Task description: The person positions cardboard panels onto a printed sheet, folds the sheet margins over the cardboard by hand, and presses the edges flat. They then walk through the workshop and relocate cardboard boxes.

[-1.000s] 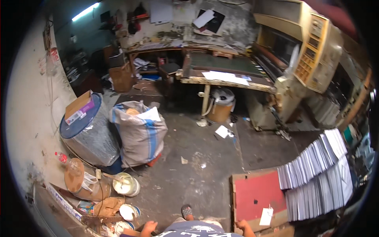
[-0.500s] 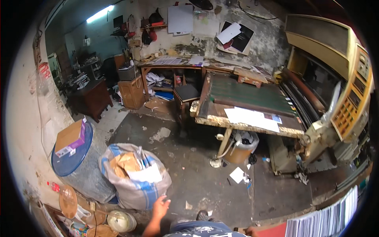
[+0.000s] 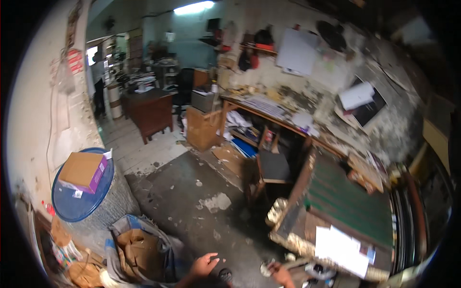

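My left hand is low in the middle, open, fingers stretched out and holding nothing. Close to its left stands a woven sack with brown paper in its mouth. My right hand hangs at the lower edge, a little blurred; its fingers are loosely bent and apart, with nothing visible in them. It is nearest to the front edge of the worn machine table, where white sheets lie beside a green striped bed. Neither hand touches anything that I can see.
A blue-lidded drum bears a cardboard box by the left wall. Ahead are a dark stool, a workbench, a wooden cabinet and a desk. A person stands at the far left doorway.
My view has turned left and moved forward; the sack is now lower and the machine table nearer. My right hand has come into fuller view, and the paper stack at lower right has left it.
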The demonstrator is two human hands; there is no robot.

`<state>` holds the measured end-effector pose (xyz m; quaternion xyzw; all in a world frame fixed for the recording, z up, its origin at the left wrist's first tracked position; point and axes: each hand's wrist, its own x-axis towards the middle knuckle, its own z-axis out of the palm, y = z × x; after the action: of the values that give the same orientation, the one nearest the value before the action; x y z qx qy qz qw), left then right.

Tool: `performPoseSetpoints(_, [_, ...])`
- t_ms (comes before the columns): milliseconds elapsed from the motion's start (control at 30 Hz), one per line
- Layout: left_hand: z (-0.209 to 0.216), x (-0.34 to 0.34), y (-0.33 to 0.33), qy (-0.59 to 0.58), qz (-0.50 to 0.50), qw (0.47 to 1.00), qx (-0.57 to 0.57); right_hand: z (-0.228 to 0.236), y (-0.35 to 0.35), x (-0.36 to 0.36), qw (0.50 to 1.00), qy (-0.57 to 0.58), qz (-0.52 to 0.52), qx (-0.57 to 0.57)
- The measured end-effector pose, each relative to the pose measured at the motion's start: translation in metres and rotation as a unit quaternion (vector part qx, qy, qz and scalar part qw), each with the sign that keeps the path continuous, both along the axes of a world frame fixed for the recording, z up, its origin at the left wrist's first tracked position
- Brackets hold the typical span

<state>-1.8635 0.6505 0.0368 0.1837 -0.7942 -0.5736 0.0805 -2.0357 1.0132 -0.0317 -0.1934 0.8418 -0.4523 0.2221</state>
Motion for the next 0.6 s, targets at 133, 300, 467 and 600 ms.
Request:
performPoseSetpoints(133, [0.071,-0.113,-0.059,-0.006,-0.028,0.996,-0.080,0.057,-0.103,-0.031,0.965,-0.118,0.227,0.052])
performPoseSetpoints(300, [0.057,-0.202,-0.164,0.002,-0.081,0.983,-0.162,0.027,-0.210,-0.163,0.963,-0.037,0.243,0.113])
performPoseSetpoints(467, [-0.021,-0.227,-0.278,-0.181,0.037,0.962,-0.198,0.115,-0.310,-0.318,0.979,0.027,0.203,-0.016])
performPoseSetpoints(600, [-0.102,-0.210,-0.325,-0.337,0.120,0.922,-0.148,0.128,-0.436,-0.466,0.968,-0.026,0.135,0.211])
